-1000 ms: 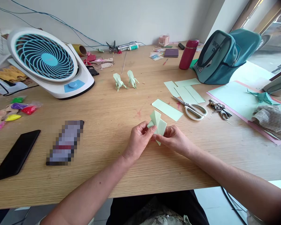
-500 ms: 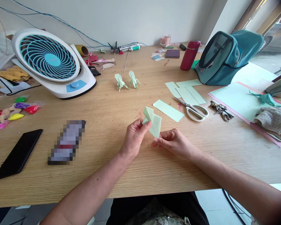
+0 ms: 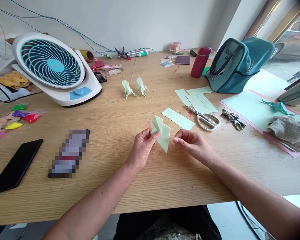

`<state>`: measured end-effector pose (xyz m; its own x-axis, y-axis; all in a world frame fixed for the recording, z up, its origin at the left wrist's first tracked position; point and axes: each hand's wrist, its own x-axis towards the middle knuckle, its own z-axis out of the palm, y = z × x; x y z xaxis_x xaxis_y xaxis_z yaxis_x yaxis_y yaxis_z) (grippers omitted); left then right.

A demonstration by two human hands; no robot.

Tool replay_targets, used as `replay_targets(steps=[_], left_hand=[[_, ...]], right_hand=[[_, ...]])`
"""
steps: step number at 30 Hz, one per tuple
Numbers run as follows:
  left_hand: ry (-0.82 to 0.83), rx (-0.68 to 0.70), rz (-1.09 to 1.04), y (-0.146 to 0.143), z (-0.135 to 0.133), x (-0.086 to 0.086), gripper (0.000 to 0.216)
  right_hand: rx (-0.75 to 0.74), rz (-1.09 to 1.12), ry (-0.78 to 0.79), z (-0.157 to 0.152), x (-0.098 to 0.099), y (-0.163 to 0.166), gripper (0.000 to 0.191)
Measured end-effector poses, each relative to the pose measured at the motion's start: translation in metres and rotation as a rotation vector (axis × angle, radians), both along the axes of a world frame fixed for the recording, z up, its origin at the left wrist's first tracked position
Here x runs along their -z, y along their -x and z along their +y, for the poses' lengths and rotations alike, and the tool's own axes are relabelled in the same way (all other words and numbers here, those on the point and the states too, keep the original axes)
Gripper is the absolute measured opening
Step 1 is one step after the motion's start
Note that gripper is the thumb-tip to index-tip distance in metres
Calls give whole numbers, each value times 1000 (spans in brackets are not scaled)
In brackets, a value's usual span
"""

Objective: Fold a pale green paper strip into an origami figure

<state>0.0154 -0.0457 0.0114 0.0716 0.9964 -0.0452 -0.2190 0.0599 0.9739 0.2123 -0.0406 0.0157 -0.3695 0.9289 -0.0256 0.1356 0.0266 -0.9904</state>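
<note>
One folded paper [image 3: 163, 137] pinched in left hand [image 3: 142, 146] above bench [image 3: 107, 120]; right hand [image 3: 192, 144] free, loosely curled, just beside it; paper strip [image 3: 178, 118] and scissors [image 3: 201, 117] lie beyond, two paper figures [image 3: 126, 88] farther back

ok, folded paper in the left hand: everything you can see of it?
The folded paper is pale green and matte, with a creased, angular flap at upper left and a broader panel tapering to a point at the lower end. It is tilted, pinched by the left hand, whose thumb covers part of it. The right hand is apart from it. Whether the lower tip touches the table is unclear.
</note>
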Motion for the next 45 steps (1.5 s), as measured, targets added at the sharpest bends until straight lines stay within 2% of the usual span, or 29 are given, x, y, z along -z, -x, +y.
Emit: replay_targets(steps=[4,12,18,24,28,36,45], left_hand=[[-11,40,57,-3,-3,6,35],[-115,116,151,-6,-5,7,25],[-98,90,181,-5,-6,9,28],[-57,105,152,-5,-7,9,28],[-28,111,127,-6,-8,8,26],[-54,113,127,-6,-8,7,30],[-89,92,140,-6,-9,6,28]], right_hand=[[-33,117,2,2,3,4,36],[6,91,-35,-1,15,7,36],[-2,61,-1,-3,11,12,41],[-40,124,9,-5,8,17,38],[-38,58,-10,-6,7,16,42],[-52,10,20,-8,5,16,44],[-53,-44,-14,-7,5,17,45]])
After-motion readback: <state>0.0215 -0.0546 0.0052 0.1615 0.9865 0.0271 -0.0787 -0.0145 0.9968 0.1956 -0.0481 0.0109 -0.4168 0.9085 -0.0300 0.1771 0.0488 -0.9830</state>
